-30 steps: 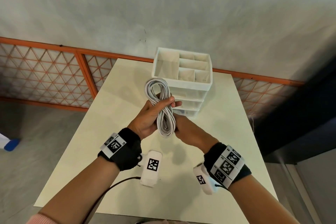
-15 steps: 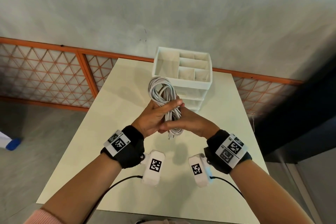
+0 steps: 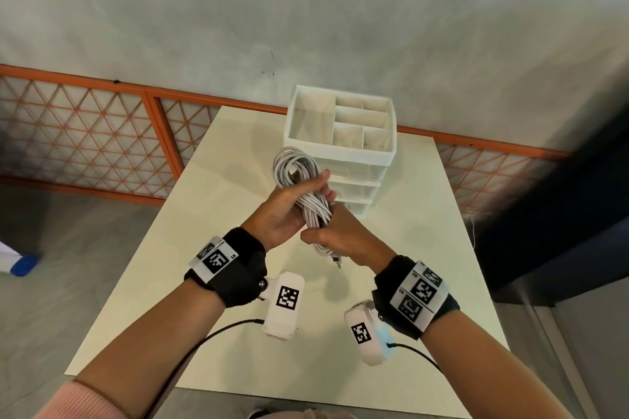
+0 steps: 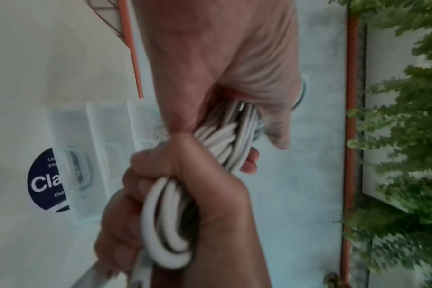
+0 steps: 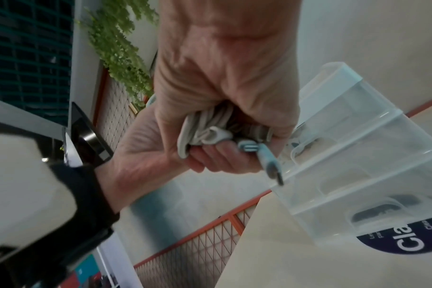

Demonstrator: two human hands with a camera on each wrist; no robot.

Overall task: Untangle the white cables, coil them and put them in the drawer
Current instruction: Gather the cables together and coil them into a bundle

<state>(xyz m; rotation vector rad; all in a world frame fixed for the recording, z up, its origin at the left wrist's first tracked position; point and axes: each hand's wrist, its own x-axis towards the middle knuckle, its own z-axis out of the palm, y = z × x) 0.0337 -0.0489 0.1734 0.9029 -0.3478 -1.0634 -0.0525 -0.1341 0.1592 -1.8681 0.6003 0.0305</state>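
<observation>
I hold a coil of white cable (image 3: 299,177) above the table, in front of the white drawer unit (image 3: 354,160). My left hand (image 3: 289,211) grips the coil round its middle, thumb across the strands (image 4: 225,140). My right hand (image 3: 337,238) grips the coil's lower end (image 4: 165,224); a loop and a plug (image 3: 337,261) hang out below the fist. In the right wrist view the fingers curl round the strands (image 5: 205,128) and a connector (image 5: 264,155) sticks out. The unit's drawers look closed.
The cream table (image 3: 211,248) holds only the drawer unit, whose top tray (image 3: 340,122) has several empty compartments. An orange lattice railing (image 3: 102,133) runs behind the table under a grey wall. A blue round sticker (image 5: 407,241) lies by the unit's base.
My right hand has come round from behind the coil and closed on its lower end. The coil has tilted, and both hands have shifted slightly.
</observation>
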